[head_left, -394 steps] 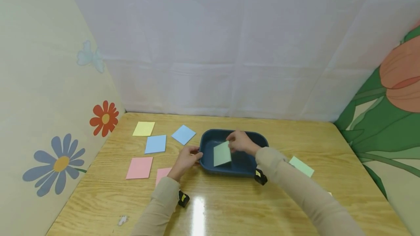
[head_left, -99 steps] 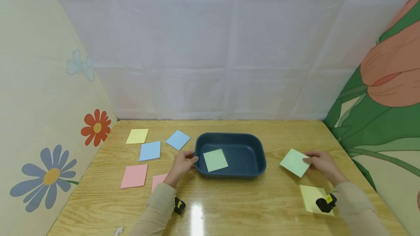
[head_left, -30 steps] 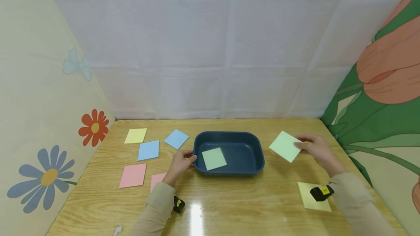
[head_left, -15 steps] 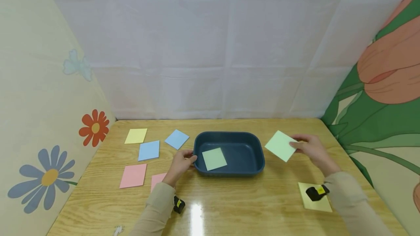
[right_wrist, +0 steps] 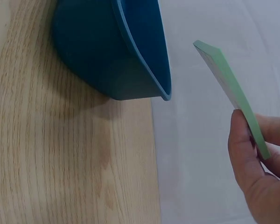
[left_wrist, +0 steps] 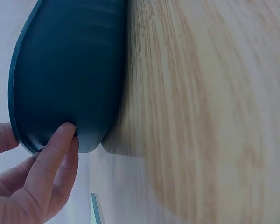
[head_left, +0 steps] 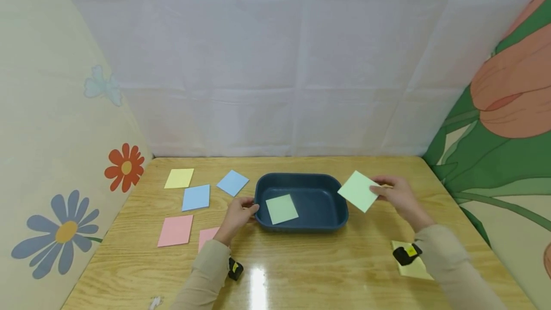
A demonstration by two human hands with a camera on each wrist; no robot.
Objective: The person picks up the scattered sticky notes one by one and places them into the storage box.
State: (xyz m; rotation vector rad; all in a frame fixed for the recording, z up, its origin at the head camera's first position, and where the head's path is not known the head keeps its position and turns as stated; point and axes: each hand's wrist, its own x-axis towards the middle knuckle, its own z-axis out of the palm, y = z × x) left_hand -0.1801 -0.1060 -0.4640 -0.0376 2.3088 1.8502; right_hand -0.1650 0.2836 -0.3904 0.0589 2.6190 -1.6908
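A dark blue plastic tub [head_left: 320, 207] stands on the wooden table, with one light green sticky note pad [head_left: 281, 209] lying inside at its left end. At that end my left hand [head_left: 236, 216] grips the rim; in the left wrist view its fingers [left_wrist: 56, 158] press the outer wall. A second green sticky note pad [head_left: 358, 192] is pinched between the thumb and fingers of my right hand [head_left: 393, 195]. It is held tilted above the table, one corner overlapping the tub's right rim in the head view. In the right wrist view this pad [right_wrist: 238, 91] appears edge-on.
Left of the tub lie a yellow pad [head_left: 179, 178], two blue pads [head_left: 195, 198] and two pink pads [head_left: 175, 230], one partly hidden by the left arm. Another yellow pad [head_left: 415, 268] lies beneath the right wrist. A white cloth [head_left: 241, 61] hangs behind the table.
The first green pad was placed in the tub. My right hand then picked up the second green pad and carried it leftward to the tub's right rim. The left hand stays on the tub.
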